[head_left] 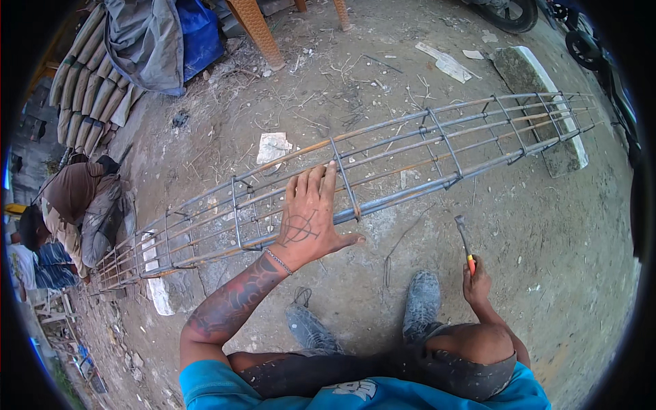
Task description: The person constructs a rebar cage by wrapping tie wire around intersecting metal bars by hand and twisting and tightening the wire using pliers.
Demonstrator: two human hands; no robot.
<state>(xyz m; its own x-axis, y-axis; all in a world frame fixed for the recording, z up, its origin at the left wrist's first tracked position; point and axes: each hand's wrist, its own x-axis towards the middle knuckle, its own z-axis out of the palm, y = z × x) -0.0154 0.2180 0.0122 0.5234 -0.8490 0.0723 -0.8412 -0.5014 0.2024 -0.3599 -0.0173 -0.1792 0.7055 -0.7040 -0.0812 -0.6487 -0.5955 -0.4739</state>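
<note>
A long cage of steel rebar (pixel 403 197), its bars tied to square stirrups, crosses in front of me from lower left to upper right. My left hand (pixel 307 217) lies over its middle, fingers stretched out and close together across the bars, thumb apart; it grips nothing. Lower right of the cage, my right hand (pixel 476 281) is closed round the red and yellow handle of a pair of pincers (pixel 464 236), whose metal head points up and away from the cage's near bars.
White-edged concrete blocks (pixel 158 287) prop the cage at both ends. A co-worker (pixel 80 198) crouches by its left end. Stacked sacks (pixel 89 82), a blue tarp (pixel 199 44), an orange-brown plastic chair (pixel 258 31) and a motorcycle wheel (pixel 509 14) stand beyond. Wire scraps litter the ground.
</note>
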